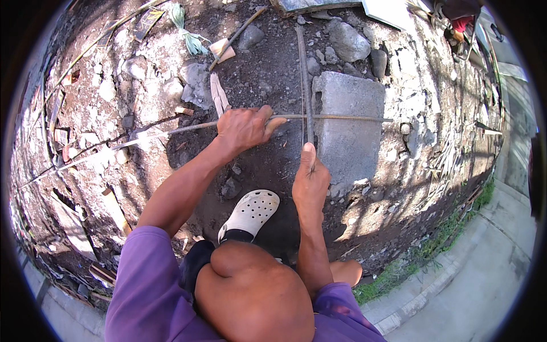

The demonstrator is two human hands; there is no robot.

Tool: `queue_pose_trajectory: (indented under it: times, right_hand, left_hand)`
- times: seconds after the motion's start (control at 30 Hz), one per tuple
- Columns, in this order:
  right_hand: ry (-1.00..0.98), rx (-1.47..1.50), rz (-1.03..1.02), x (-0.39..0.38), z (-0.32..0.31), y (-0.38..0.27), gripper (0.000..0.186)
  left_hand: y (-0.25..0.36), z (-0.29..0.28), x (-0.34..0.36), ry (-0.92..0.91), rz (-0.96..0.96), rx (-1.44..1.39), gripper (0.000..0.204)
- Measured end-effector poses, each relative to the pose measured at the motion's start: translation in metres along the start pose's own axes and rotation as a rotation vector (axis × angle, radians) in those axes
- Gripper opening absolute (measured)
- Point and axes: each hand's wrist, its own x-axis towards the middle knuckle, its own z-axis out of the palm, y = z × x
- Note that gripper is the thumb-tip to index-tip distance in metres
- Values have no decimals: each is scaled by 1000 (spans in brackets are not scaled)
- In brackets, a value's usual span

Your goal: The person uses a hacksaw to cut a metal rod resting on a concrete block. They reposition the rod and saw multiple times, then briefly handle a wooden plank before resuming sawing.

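Observation:
My left hand (242,128) is wrapped around a long, thin metal rod (188,129) that runs crosswise, its right end lying over a grey concrete block (347,142). My right hand (310,176) grips the near end of a long grey hacksaw (305,74), which points away from me and crosses the rod just at the block's left edge. A split piece of pale wood (218,91) lies just beyond my left hand. My white perforated clog (249,211) stands on the soil between my forearms.
Rocks (347,43), scrap wood (71,222) and a pale green plastic bundle (188,40) lie on the rubble-strewn soil. Flat slabs (382,11) are at the top. Part of another person (458,20) shows at the upper right. A concrete pavement (456,273) borders grass on the right.

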Motion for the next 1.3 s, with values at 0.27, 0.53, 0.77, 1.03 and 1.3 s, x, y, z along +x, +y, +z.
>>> queue_pose_trajectory:
  times: [0.27, 0.53, 0.77, 1.03, 1.3]
  right_hand:
    - [158, 414, 70, -60, -49, 31, 63]
    - [789, 20, 305, -78, -166, 162, 57]
    - [483, -394, 504, -60, -183, 253, 38]
    - [223, -168, -525, -52, -161, 118, 34]
    - [-197, -671, -716, -56, -123, 169, 55]
  left_hand:
    - [1, -10, 8, -148, -37, 72, 50]
    - [3, -8, -7, 312, 164, 173, 34]
    - [24, -40, -79, -224, 146, -30, 35]
    - [69, -10, -193, -219, 195, -46, 18]
    - [74, -7, -214, -199, 163, -88, 24]
